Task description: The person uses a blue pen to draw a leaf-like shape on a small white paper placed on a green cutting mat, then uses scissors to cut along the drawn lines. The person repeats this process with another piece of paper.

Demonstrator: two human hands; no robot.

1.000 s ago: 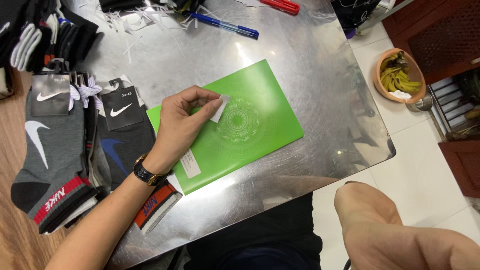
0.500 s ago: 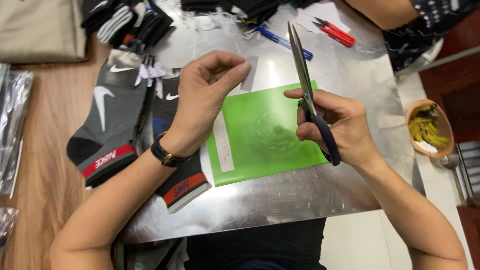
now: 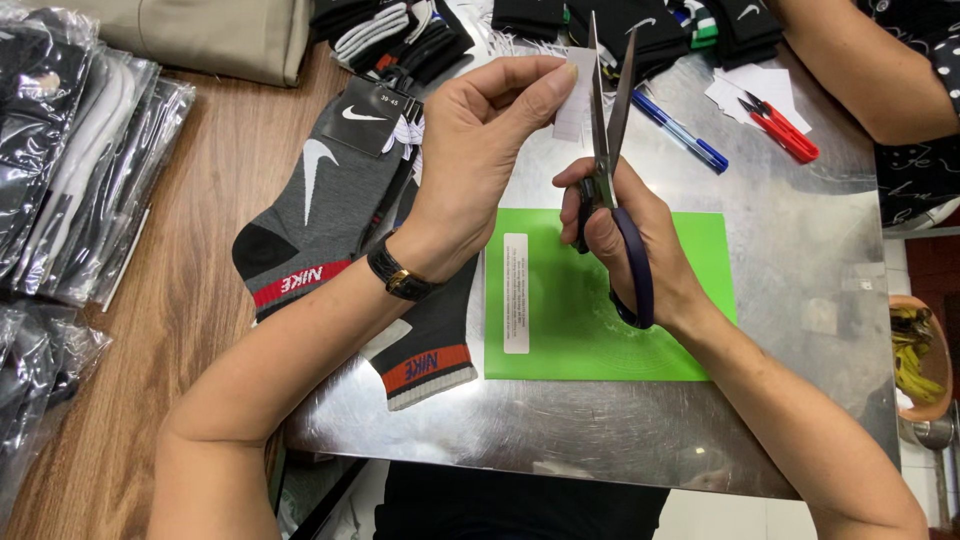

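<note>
Label [image 3: 574, 95], a small white paper strip, sits pinched between my left hand's [image 3: 480, 165] thumb and fingertips, held up above the metal table [image 3: 800, 250]. Half a second ago my right hand [image 3: 640, 255] held the scissors [image 3: 610, 120] upright but off to the side of the strip, blades shut; now it has come across, and the blades stand parted with the label's right edge between them. A second ago that hand was not over the table at all, and my left hand was down on the green mat [image 3: 600, 320], picking at a strip there. So I judge the lift is done and the cut is set up, though not yet made.

My left grip is closed firmly on the label's left part; the free part sticks out to the right, just into the open blades. My right fingers are through the dark handles, wrapped round them, so that hand is clamped on the scissors.

Below, another white strip [image 3: 516, 293] lies flat on the mat's left side. Grey socks [image 3: 320, 215] lie left of my wrist, half on the wooden top. Further back are a blue pen [image 3: 680, 133] and red snips [image 3: 780, 130], near another person's arm [image 3: 860, 60].
</note>
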